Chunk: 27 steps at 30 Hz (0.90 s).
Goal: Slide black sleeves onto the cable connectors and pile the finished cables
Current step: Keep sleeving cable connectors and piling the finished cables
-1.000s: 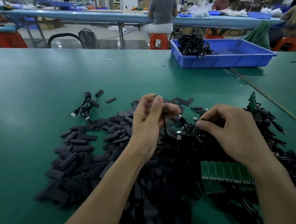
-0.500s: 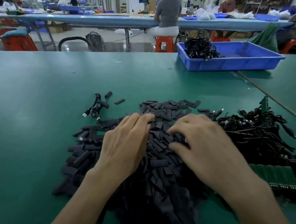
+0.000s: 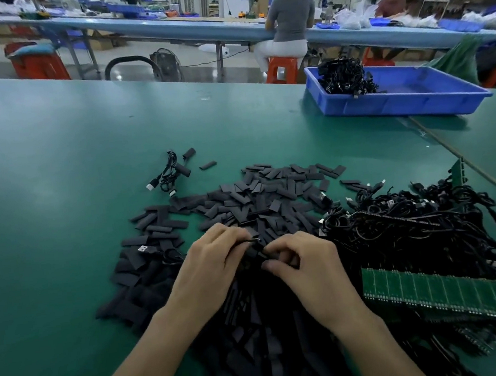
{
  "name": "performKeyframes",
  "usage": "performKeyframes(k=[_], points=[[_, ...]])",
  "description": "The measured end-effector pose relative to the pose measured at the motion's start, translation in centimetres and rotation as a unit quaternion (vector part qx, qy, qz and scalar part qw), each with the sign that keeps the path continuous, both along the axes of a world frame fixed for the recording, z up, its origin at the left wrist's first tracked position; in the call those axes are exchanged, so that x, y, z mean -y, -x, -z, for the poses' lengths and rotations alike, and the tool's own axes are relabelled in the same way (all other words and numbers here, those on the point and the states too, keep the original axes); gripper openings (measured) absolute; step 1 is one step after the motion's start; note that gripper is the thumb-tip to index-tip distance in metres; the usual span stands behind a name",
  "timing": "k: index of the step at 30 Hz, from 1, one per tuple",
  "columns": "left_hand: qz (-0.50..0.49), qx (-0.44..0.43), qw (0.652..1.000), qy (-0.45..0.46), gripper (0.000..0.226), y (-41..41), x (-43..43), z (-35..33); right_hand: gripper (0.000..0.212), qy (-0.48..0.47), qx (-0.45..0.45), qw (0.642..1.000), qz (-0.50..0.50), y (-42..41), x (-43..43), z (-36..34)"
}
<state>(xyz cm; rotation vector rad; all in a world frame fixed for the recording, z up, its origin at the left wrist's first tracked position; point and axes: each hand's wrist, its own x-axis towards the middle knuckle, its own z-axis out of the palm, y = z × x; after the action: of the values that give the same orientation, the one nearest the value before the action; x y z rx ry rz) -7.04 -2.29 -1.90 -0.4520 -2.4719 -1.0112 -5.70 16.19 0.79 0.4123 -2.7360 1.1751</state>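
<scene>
A wide heap of flat black sleeves (image 3: 260, 198) covers the green table in front of me. My left hand (image 3: 212, 267) and my right hand (image 3: 306, 270) meet over the heap's middle. Between their fingertips sits a black cable connector (image 3: 253, 243) with a sleeve at its end; which hand holds the sleeve I cannot tell. A tangle of black cables (image 3: 410, 220) lies to the right of my hands. One small coiled cable (image 3: 168, 174) with sleeves on it lies apart at the far left of the heap.
A green circuit-board strip (image 3: 438, 293) lies on the cable tangle at the right. A blue tray (image 3: 399, 103) holding black cables stands at the table's far right. People sit on orange stools at a long blue bench beyond the table.
Both hands were spread flat on the sleeve heap half a second ago. Now they have drawn together and pinch a connector and sleeve between their fingertips.
</scene>
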Motion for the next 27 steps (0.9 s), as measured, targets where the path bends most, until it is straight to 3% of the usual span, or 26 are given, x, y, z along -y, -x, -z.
performKeyframes(k=[3, 6, 12, 21, 27], points=[[-0.020, -0.026, 0.999, -0.033, 0.019, -0.2, 0.0, 0.3, 0.020, 0.062, -0.018, 0.998, 0.000, -0.5, 0.1, 0.5], [-0.065, -0.042, 0.997, 0.005, 0.029, -0.7, -0.1, 0.1, 0.028, 0.101, -0.035, 0.994, 0.007, -0.5, 0.2, 1.0], [-0.050, -0.092, 0.993, 0.059, 0.032, -1.1, 0.0, -0.1, 0.010, 0.218, -0.022, 0.975, -0.017, -0.3, 0.1, 1.4], [-0.038, -0.022, 0.999, 0.029, 0.031, -1.2, 0.0, 0.0, 0.012, 0.151, 0.002, 0.988, 0.005, -0.5, 0.5, 2.3], [-0.045, -0.019, 0.998, 0.037, 0.024, -1.1, 0.1, 0.2, 0.023, 0.162, 0.019, 0.986, 0.015, -0.3, 0.2, 2.3]])
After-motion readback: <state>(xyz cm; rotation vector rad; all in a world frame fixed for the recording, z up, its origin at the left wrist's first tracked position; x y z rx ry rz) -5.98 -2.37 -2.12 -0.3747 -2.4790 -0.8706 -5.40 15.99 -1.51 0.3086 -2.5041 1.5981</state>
